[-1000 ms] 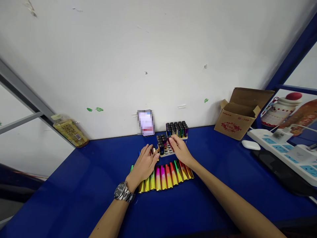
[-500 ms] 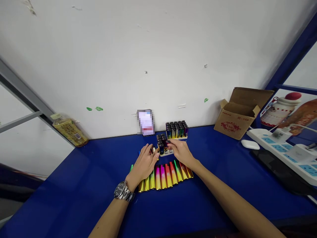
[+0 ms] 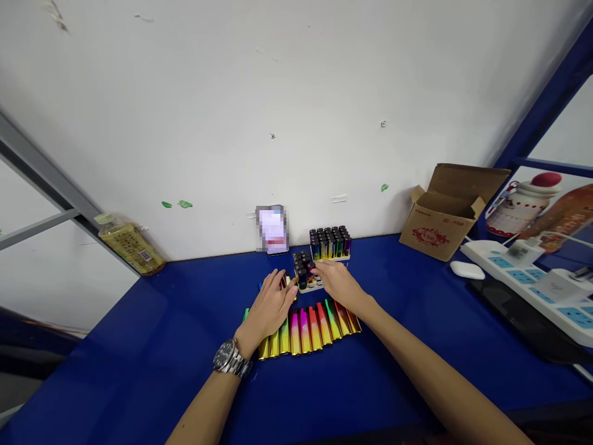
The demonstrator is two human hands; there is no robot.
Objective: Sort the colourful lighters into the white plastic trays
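Observation:
My right hand [image 3: 340,284] pinches a dark-topped lighter [image 3: 311,269] at the right side of the nearer slotted tray [image 3: 317,285]. Several lighters [image 3: 302,275] stand upright in that tray's left part. Fingers apart, my left hand [image 3: 273,306] is at the tray's left side, its thumb by the tray edge. It partly covers a few lighters lying under it. In front of both hands lies a row of shiny lighters [image 3: 306,334] fading from pink, red and green to gold. Behind stands a second tray of upright lighters [image 3: 331,242].
A phone [image 3: 273,228] leans on the wall. At the left is a bottle of yellowish liquid [image 3: 132,246]. To the right stand an open cardboard box [image 3: 435,225], a white earbud case [image 3: 467,270], a power strip [image 3: 523,278] and a black flat object [image 3: 523,321].
My right hand has brought the lighter slightly left and down, so it sits lower in the tray slot. My left hand has stayed in place.

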